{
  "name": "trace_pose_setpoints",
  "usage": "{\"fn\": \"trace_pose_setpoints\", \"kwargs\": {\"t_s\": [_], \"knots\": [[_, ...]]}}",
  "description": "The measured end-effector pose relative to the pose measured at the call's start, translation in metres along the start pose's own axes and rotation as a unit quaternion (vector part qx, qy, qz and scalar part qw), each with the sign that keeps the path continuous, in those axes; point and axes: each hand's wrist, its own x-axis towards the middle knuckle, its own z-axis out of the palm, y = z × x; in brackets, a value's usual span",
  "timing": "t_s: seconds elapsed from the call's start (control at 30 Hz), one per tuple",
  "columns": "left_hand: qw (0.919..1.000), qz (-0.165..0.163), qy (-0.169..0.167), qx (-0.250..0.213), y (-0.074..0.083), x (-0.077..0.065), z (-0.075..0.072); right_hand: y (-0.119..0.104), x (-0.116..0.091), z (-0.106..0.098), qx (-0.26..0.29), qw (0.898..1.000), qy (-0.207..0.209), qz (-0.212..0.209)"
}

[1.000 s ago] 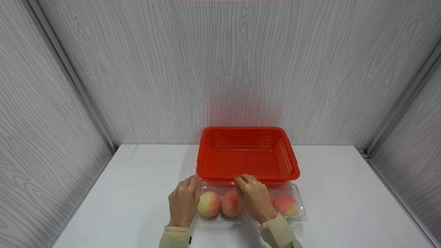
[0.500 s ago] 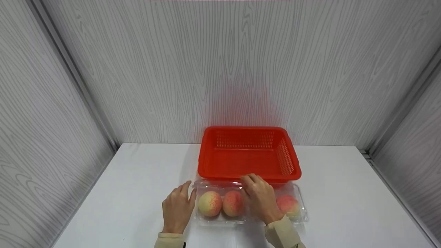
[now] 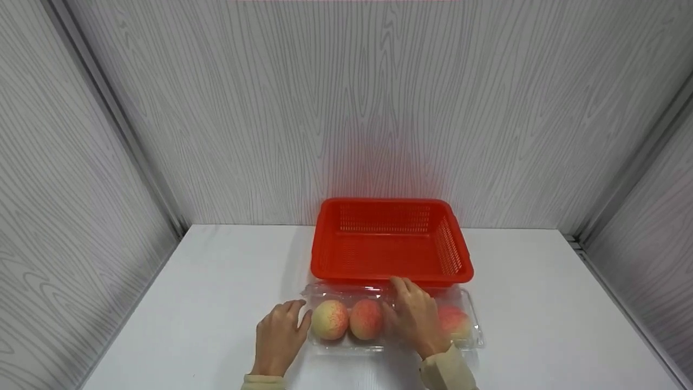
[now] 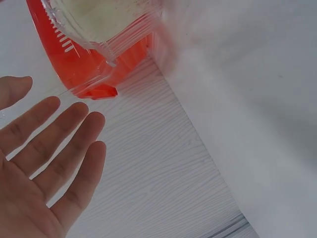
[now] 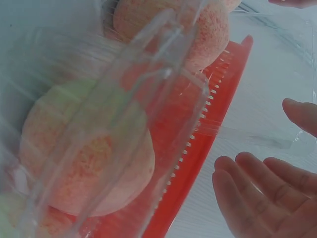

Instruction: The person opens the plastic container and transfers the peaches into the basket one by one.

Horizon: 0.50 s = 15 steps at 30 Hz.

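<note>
A clear plastic clamshell box [image 3: 346, 348] with several peaches in it lies in front of the red basket. Two peaches, one yellow and red [image 3: 330, 320] and one redder [image 3: 367, 319], show in its left half; another peach [image 3: 456, 323] is partly behind my right hand. My left hand [image 3: 279, 336] is just off the box's left end, its fingers spread and holding nothing in the left wrist view. Across the middle of the box reaches my right hand [image 3: 417, 319], fingertips near its back edge. In the right wrist view its fingers [image 5: 252, 183] are loosely extended, with a thin clear flap of plastic beyond.
The red plastic basket [image 3: 384, 254] stands right behind the box, against the wood-grain back wall [image 3: 260, 119]. Bare white tabletop [image 3: 216, 281] lies to the left and right, with side walls beyond.
My left hand has come off the box's back left corner, moving left and toward me, with its fingers opening. My right hand has shifted slightly to the right.
</note>
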Motion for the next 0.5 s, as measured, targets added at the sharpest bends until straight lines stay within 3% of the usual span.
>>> {"fn": "trace_pose_setpoints", "kwargs": {"t_s": [0.23,0.4,0.5], "knots": [[0.9981,0.02,-0.055,-0.017,-0.002,-0.006,0.002,-0.001,-0.006,0.003,-0.002,1.0,0.019,0.023],[0.9969,0.033,-0.069,-0.017,-0.004,-0.009,0.003,0.001,-0.009,0.005,-0.016,0.999,0.045,0.02],[0.9963,0.043,-0.071,-0.022,-0.005,-0.011,0.004,0.001,-0.011,0.005,-0.018,0.999,0.034,0.018]]}}
